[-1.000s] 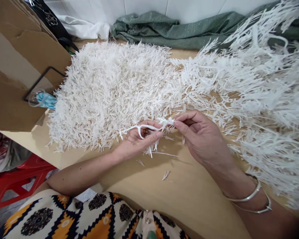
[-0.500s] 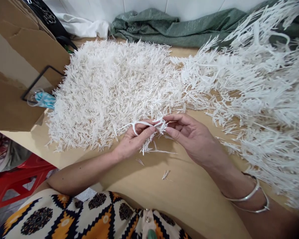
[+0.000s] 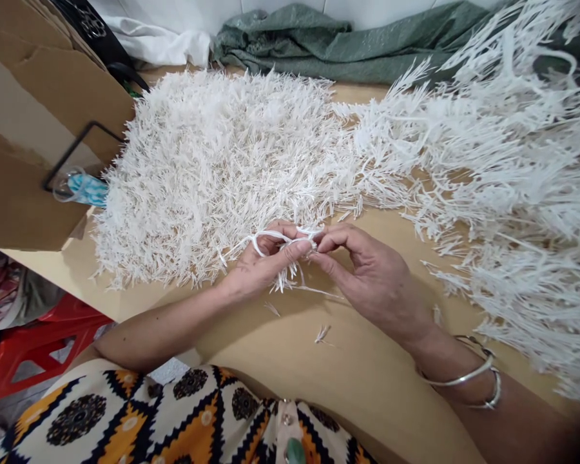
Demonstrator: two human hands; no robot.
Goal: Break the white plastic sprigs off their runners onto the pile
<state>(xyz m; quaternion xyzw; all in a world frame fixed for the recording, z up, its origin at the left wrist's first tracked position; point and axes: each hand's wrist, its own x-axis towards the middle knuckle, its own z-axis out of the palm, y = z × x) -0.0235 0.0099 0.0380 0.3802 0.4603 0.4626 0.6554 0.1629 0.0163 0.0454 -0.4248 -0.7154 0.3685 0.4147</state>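
My left hand [image 3: 275,258] pinches a thin white plastic sprig [image 3: 257,242] between thumb and fingers. Its stem curves out to the left over the fingers, and feathery ends hang below. At the sprig's right end, my right hand [image 3: 362,264] has thumb and forefinger closed on it, fingertips almost touching those of the left. What exactly lies between the fingertips is partly hidden. Just beyond both hands spreads a thick pile of white sprigs [image 3: 222,154]. A small loose snippet [image 3: 323,334] rests on the tan tabletop [image 3: 290,361] nearer my body.
Longer white branches [image 3: 522,193] heap up on the right. A cardboard box [image 3: 33,142] stands at the left, with a blue-and-white item [image 3: 87,189] beside it. Green cloth [image 3: 319,38] and white cloth [image 3: 159,42] lie along the tiled wall. A red stool [image 3: 43,341] is below left.
My right hand has moved slightly left, its thumb and forefinger closing on the sprig near my left thumb. The left hand stays nearly in place. The whole view has shifted slightly.
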